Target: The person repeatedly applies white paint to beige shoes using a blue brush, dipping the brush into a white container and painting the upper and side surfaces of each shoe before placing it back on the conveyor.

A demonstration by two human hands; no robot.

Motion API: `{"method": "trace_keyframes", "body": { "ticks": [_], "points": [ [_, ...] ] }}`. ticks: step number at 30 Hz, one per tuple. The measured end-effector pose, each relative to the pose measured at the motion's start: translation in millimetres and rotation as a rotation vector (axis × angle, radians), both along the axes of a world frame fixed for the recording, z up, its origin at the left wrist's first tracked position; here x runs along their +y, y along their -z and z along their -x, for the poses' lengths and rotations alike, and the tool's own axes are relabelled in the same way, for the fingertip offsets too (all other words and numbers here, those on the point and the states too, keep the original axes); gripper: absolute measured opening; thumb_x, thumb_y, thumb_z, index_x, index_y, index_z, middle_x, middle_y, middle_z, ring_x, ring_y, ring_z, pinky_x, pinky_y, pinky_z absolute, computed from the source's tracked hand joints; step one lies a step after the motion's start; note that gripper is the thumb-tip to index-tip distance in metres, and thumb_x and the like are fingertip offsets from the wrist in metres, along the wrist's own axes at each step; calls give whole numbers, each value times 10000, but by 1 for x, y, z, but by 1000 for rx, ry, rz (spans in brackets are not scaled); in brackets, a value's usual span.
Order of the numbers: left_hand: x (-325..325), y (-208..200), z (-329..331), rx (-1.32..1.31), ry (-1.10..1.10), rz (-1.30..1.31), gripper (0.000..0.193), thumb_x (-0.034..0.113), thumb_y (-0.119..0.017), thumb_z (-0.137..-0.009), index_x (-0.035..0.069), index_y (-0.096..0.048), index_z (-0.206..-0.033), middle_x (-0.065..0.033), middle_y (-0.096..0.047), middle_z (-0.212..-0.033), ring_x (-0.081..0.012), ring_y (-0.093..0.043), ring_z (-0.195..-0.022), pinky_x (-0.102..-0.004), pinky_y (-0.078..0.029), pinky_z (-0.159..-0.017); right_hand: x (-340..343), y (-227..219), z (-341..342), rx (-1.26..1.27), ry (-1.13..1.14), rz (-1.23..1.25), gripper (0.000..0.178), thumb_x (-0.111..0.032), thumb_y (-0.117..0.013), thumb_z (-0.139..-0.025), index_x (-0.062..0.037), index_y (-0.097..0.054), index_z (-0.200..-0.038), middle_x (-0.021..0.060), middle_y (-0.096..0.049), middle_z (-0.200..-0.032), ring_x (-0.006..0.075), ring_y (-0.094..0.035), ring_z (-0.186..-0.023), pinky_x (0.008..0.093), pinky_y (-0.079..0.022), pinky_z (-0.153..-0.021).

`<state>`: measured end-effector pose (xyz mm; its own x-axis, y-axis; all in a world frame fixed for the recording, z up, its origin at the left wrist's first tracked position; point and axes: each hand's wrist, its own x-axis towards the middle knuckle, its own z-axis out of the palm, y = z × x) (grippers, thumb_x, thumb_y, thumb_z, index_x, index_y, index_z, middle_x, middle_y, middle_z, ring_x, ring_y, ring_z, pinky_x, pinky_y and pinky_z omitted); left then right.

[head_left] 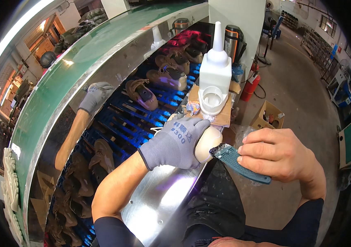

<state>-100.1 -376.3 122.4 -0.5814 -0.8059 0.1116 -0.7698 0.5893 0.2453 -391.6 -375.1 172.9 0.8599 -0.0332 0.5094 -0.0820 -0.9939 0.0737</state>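
My left hand (175,142), in a grey work glove, grips a cream-coloured shoe (208,144) over the metal ledge; its rounded toe shows, and the glove hides much of the rest. In my bare right hand (280,153) is a brush (237,163) with a teal textured handle, pinched between thumb and fingers. The brush's dark bristle end is at the shoe's toe edge, and whether it touches is hard to tell. Just beyond the shoe, a white spouted bottle (216,72) with a white cup (213,101) at its front stands on a piece of cardboard (223,117).
On the left, a conveyor of blue rollers (120,113) carries several brown shoes (141,94). A shiny metal panel beside it mirrors my left arm. Beyond stand a flask (233,39), a red fire extinguisher (250,84) and a cardboard box (268,114) on the floor.
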Motion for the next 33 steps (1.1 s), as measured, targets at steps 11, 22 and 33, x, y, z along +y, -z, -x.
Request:
{"method": "trace_keyframes", "body": {
  "ticks": [11,22,33],
  "points": [
    [-25,99,-87,768,-335,-120,967,402,-1058,-544,8,-663,-1334,-164,-757,-1218,-263,-740,-1090,-401,-582,-956,-64,85,19,-394,222,-705,201,-27,-790,-837,2,-753,-1032,106,-735,-956,228,-716,-812,305,-555,-709],
    [55,124,-44,1886,-288,-390,906,37,-826,-668,-42,-482,-1503,-174,-729,-1274,-260,-765,-1046,-332,-643,-858,-170,148,-33,-626,615,-873,160,-129,-764,-910,20,-717,-944,109,-700,-854,169,-692,-755,384,-531,-677],
    [85,144,-15,1979,-368,-626,950,274,-882,-800,-22,-417,-1574,-167,-636,-1436,-303,-667,-1281,-446,-550,-1111,-206,156,-66,-258,741,-470,200,-130,-782,-866,30,-734,-975,198,-694,-899,365,-704,-841,445,-549,-771]
  ]
}}
